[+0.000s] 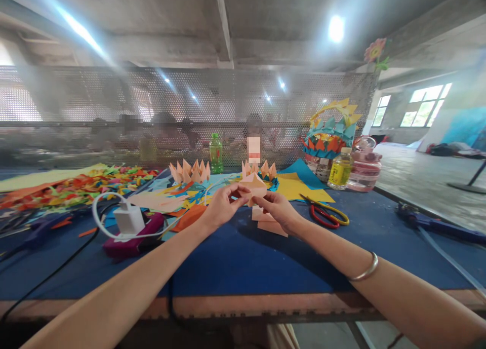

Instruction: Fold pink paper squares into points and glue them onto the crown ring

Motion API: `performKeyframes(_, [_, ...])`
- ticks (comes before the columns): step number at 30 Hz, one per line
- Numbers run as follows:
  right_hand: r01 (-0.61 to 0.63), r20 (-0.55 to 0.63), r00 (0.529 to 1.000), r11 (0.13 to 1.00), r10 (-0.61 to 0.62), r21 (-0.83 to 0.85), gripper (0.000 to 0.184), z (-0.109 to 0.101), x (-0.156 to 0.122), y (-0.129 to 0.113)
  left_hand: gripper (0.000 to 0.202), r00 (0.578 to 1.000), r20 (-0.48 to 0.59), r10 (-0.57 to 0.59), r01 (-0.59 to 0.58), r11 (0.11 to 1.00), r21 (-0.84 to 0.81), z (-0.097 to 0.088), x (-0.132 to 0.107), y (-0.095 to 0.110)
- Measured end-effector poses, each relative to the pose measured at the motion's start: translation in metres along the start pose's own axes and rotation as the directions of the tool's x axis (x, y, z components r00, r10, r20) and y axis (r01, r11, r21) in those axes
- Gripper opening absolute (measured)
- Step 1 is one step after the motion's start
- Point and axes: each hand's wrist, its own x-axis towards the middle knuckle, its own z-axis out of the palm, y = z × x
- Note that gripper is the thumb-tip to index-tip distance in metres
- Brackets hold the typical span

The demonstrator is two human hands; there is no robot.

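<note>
Between my two hands is a peach paper piece (255, 184), folded to a point at its top. My left hand (230, 201) pinches its left side with thumb and fingers. My right hand (274, 207) pinches the lower right edge. Below, flat peach paper pieces (271, 227) lie on the blue table, partly hidden by my right hand. Just behind the held piece stands a ring of peach folded points (269, 170) with a blue base. Another peach pointed ring (189, 171) sits farther left. Red and yellow scissors (325, 213) lie to the right of my right hand.
A purple power strip (132, 237) with a white charger (129, 220) and cables lies left. Colourful paper pieces (102, 184) pile behind it. Bottles (339, 170), a paper basket (330, 131) and a glue gun (440, 222) are at right. A perforated screen (182, 95) stands behind.
</note>
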Motion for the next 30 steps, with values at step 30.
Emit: performKeyframes(30, [0.053, 0.116, 0.992, 0.998, -0.051, -0.020, 0.052, -0.001, 0.004, 0.015, 0.016, 0.989, -0.037, -0.142, 0.134, 0.979, -0.151, 0.001, -0.003, -0.001])
